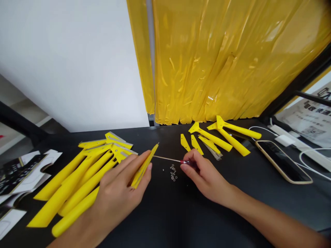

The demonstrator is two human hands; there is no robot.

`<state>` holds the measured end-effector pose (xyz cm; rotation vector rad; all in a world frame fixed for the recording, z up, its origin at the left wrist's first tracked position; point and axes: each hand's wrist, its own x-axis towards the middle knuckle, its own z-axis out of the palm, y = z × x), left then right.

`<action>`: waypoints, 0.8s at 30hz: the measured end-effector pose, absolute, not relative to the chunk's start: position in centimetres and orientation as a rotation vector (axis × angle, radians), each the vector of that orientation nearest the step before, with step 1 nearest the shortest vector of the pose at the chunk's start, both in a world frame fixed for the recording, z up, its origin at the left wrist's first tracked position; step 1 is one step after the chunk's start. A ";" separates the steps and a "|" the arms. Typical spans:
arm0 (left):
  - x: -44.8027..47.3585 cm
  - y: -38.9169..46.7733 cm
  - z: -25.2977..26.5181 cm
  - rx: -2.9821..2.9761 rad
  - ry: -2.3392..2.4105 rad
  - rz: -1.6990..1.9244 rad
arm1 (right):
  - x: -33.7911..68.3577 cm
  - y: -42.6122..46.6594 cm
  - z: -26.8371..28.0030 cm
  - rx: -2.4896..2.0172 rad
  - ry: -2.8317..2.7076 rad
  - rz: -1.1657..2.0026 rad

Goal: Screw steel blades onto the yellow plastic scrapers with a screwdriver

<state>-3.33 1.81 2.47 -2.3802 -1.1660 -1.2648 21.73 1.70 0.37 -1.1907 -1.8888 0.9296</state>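
Observation:
My left hand is closed around the yellow head of a scraper, turned edge-on with a grey metal strip along it. Whether a handle runs behind my hand is hidden. Between the fingertips of my right hand is the dark red grip of a screwdriver. Its thin shaft points left, with the tip at or very near the held head; contact cannot be made out. Small screws and nuts lie on the black table between my hands. Several yellow scrapers with metal blades are piled beside my left hand.
Loose yellow plates and a grey blade lie beyond my right hand, near yellow scraper handles. A phone, a power strip and white cables are at the right. Printed cardboard lies far left. White and yellow panels stand behind.

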 end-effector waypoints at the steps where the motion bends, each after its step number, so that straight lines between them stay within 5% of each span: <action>1: -3.4 1.7 2.6 -2.378 -1.159 -1.261 | 21.8 1.7 0.3 -1.147 -1.908 0.918; 17: -4.4 2.8 1.4 -2.406 -0.983 -1.145 | 21.6 2.6 -0.7 -1.029 -1.837 1.235; 24: -4.0 2.7 0.9 -2.410 -1.024 -1.199 | 22.1 2.3 -0.5 -1.024 -1.805 1.146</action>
